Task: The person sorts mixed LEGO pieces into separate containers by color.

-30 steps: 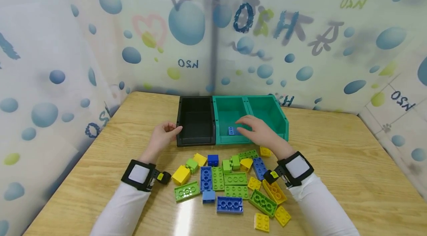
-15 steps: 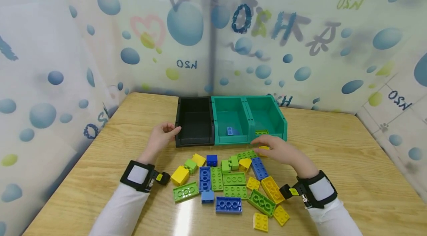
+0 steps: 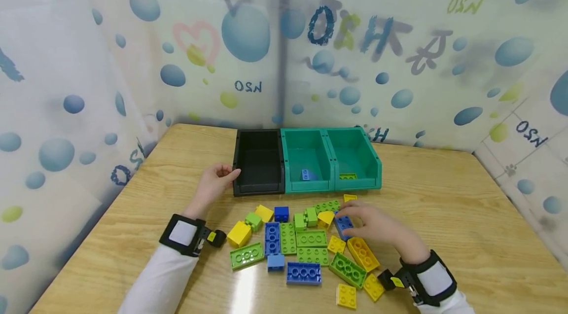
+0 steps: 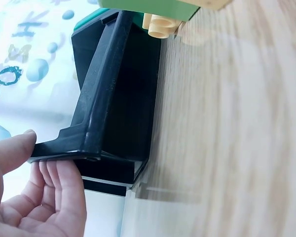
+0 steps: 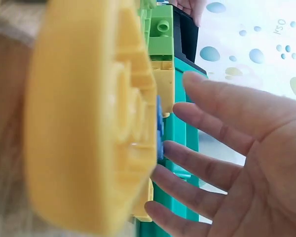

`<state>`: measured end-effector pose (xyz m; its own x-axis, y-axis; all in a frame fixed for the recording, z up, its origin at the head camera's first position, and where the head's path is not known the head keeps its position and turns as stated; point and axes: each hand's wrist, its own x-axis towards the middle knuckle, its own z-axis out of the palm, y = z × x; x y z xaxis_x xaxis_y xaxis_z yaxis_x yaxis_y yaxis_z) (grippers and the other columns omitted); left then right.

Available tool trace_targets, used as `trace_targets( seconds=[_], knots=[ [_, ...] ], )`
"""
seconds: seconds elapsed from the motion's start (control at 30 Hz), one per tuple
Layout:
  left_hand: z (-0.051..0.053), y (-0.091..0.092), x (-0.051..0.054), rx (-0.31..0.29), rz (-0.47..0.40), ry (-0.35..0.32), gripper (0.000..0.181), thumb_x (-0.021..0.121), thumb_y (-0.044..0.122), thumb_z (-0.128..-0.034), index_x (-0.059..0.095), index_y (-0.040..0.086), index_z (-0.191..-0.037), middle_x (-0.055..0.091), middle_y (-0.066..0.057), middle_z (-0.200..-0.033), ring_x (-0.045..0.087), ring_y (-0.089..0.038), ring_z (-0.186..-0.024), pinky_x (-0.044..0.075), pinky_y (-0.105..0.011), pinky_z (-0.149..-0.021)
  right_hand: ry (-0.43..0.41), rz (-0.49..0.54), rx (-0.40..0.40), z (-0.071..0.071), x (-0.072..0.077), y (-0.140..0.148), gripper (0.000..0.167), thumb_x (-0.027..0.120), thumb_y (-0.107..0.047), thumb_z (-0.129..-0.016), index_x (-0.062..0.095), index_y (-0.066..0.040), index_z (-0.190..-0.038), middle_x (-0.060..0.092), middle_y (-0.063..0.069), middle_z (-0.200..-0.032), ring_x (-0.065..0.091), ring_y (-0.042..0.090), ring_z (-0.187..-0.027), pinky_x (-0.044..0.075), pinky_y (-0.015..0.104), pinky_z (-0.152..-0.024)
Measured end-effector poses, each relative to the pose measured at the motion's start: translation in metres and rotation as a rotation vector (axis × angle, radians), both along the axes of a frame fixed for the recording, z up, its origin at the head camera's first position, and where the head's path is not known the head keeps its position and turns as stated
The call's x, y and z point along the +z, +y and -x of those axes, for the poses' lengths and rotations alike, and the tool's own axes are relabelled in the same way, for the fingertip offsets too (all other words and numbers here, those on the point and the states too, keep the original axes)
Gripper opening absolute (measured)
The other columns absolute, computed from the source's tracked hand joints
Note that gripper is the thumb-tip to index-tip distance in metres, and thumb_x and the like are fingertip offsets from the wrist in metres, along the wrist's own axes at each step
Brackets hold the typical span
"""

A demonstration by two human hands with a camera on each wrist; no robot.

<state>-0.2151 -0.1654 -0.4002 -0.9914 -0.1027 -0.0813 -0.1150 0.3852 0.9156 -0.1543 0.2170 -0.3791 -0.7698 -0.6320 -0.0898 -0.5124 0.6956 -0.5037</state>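
The left hand (image 3: 215, 184) grips the left rim of the black bin (image 3: 259, 157); in the left wrist view the thumb and fingers (image 4: 64, 190) pinch that rim. The right hand (image 3: 377, 227), fingers spread, is at the blue long brick (image 3: 343, 226) right of the pile, partly covering it. In the right wrist view this hand (image 5: 237, 158) is relaxed beside the blue brick (image 5: 159, 131); contact cannot be told. A small blue brick (image 3: 305, 174) lies in the middle teal bin (image 3: 308, 186), a green brick (image 3: 348, 176) in the right teal bin (image 3: 358, 185).
Loose green, yellow and blue bricks lie in front of the bins, among them a green brick (image 3: 247, 255), a yellow block (image 3: 239, 233), a dark blue brick (image 3: 303, 273) and a yellow square brick (image 3: 346, 296). A patterned curtain (image 3: 199, 82) stands behind the table (image 3: 443, 195).
From over the middle teal bin, the right hand has moved right and toward the body, down to the blue long brick. The green brick in the right bin has come into view. The left hand stays put.
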Motion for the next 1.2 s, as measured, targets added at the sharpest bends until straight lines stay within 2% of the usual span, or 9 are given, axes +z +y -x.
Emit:
trace_targets(
  seconds=[0.23,0.43,0.57,0.7,0.9,1.2],
  knots=[
    [0.000,0.001,0.000,-0.001,0.004,-0.005,0.028,0.058,0.027,-0.0944,0.053,0.001,-0.103,0.051,-0.008,-0.092,0.052,-0.023,-0.088,0.053,-0.035,-0.083,-0.005,0.015,-0.026,-0.004,-0.007,0.002,0.034,0.070,-0.016,-0.085,0.063,-0.010,-0.118,0.049,0.020,-0.132,0.048,0.042,-0.117,0.046,0.055,-0.092],
    [0.000,0.002,-0.002,-0.005,0.000,0.001,0.027,0.058,0.026,-0.0946,0.053,0.001,-0.103,0.050,-0.008,-0.092,0.051,-0.020,-0.084,0.053,-0.033,-0.081,-0.020,0.047,-0.003,-0.004,-0.011,0.006,0.033,0.068,-0.018,-0.087,0.063,-0.012,-0.119,0.047,0.021,-0.135,0.048,0.042,-0.119,0.046,0.054,-0.091],
    [-0.001,0.001,-0.001,-0.005,-0.001,0.014,0.027,0.058,0.026,-0.0945,0.053,0.001,-0.103,0.049,-0.008,-0.092,0.049,-0.019,-0.083,0.052,-0.030,-0.078,-0.024,0.060,0.003,-0.001,-0.017,0.007,0.033,0.067,-0.020,-0.088,0.061,-0.013,-0.120,0.044,0.020,-0.138,0.047,0.041,-0.121,0.047,0.051,-0.092],
    [-0.002,0.001,0.000,-0.007,0.006,0.015,0.027,0.058,0.026,-0.0945,0.053,0.001,-0.103,0.050,-0.008,-0.092,0.050,-0.019,-0.083,0.052,-0.030,-0.078,-0.036,0.074,-0.032,0.000,-0.025,0.006,0.034,0.070,-0.022,-0.086,0.060,-0.015,-0.117,0.042,0.017,-0.140,0.047,0.038,-0.120,0.049,0.045,-0.089],
    [-0.002,0.001,0.002,-0.012,0.013,0.004,0.028,0.057,0.026,-0.0950,0.052,0.001,-0.103,0.050,-0.008,-0.092,0.051,-0.021,-0.085,0.053,-0.034,-0.081,-0.012,0.101,-0.062,-0.001,-0.026,0.002,0.031,0.075,-0.027,-0.081,0.060,-0.016,-0.105,0.043,0.018,-0.135,0.050,0.034,-0.109,0.050,0.039,-0.080],
    [-0.002,0.002,0.002,-0.008,0.013,0.015,0.027,0.058,0.026,-0.0948,0.053,0.000,-0.103,0.050,-0.008,-0.091,0.050,-0.021,-0.085,0.053,-0.034,-0.081,0.041,0.126,-0.083,0.003,-0.031,0.003,0.016,0.068,-0.014,-0.087,0.056,-0.014,-0.096,0.050,0.013,-0.122,0.054,0.023,-0.098,0.050,0.035,-0.078]
  ],
)
